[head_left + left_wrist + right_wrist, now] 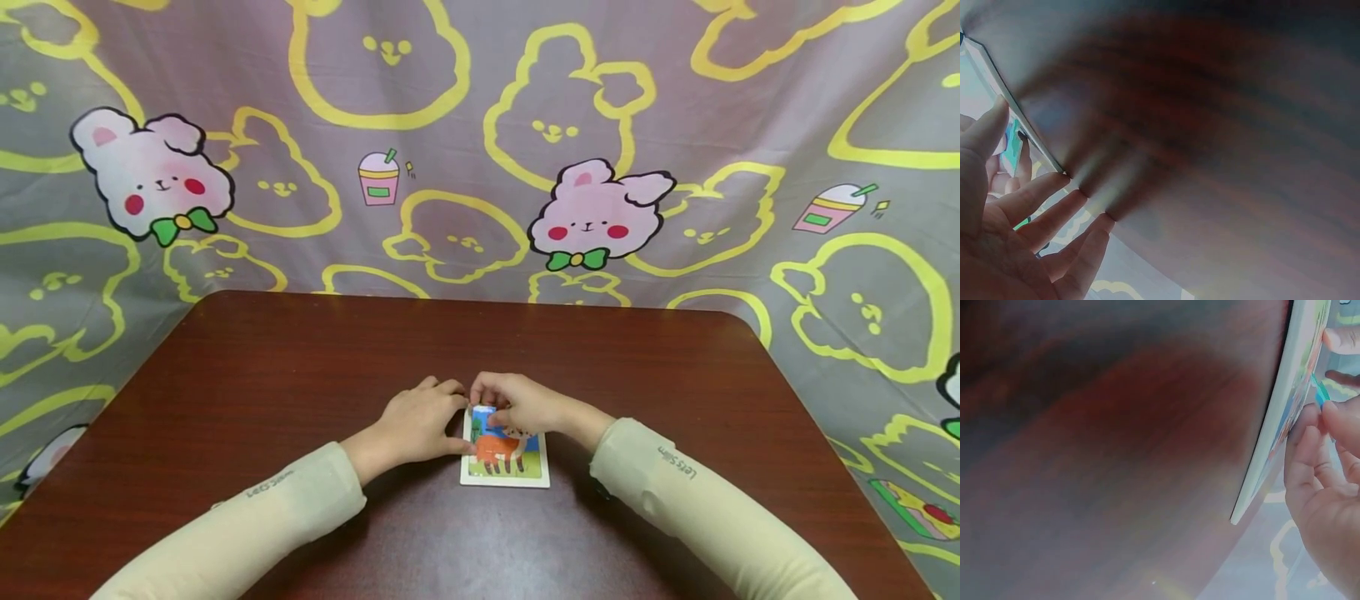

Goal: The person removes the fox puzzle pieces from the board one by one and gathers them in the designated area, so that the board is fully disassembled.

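A small picture puzzle board (504, 482) with a white border lies flat on the table. Its picture shows an orange striped animal on grass under blue sky. Between the thumb and fingers of my right hand (528, 403) is a thin, mostly blue puzzle piece (482, 413), tilted over the board's upper left part; its edge looks turquoise in the right wrist view (1321, 394). At the board's left side rests my left hand (422, 422), fingers extended. Its thumb touches the left border, and its fingertips meet the table near the upper left corner. The right hand hides the picture's upper right.
The dark red-brown wooden table (300, 358) extends around the board on all sides. Behind it hangs a grey-pink curtain (465, 167) with yellow outlines and cartoon rabbits, reaching down to the table's back edge.
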{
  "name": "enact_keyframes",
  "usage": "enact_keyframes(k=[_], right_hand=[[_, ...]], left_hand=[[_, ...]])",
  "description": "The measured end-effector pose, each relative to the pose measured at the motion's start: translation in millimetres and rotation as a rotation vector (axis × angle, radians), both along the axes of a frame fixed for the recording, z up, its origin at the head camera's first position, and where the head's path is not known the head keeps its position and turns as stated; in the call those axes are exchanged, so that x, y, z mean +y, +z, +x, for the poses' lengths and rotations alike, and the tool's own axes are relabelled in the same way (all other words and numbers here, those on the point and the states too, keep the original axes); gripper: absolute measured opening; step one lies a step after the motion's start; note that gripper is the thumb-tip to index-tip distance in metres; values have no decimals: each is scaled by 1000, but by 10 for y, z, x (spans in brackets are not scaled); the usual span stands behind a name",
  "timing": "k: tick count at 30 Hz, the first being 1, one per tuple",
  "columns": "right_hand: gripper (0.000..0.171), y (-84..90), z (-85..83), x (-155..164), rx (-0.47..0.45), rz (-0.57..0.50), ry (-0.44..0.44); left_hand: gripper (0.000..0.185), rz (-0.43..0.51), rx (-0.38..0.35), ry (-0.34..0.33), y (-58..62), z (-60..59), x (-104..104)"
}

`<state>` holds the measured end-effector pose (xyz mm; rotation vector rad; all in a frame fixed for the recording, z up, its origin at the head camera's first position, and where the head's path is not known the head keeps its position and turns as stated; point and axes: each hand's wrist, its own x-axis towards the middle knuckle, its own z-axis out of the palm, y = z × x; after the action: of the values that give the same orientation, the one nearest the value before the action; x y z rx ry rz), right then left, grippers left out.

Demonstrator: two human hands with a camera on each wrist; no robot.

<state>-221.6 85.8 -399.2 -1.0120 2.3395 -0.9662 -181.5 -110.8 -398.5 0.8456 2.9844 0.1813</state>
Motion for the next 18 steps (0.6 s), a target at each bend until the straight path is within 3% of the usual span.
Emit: enact_keyframes(k=[18], right_hand=[[23,-6,-28,145,-9,-55,-53]], left_hand=[[68,-7,-16,1,-1,6,8]])
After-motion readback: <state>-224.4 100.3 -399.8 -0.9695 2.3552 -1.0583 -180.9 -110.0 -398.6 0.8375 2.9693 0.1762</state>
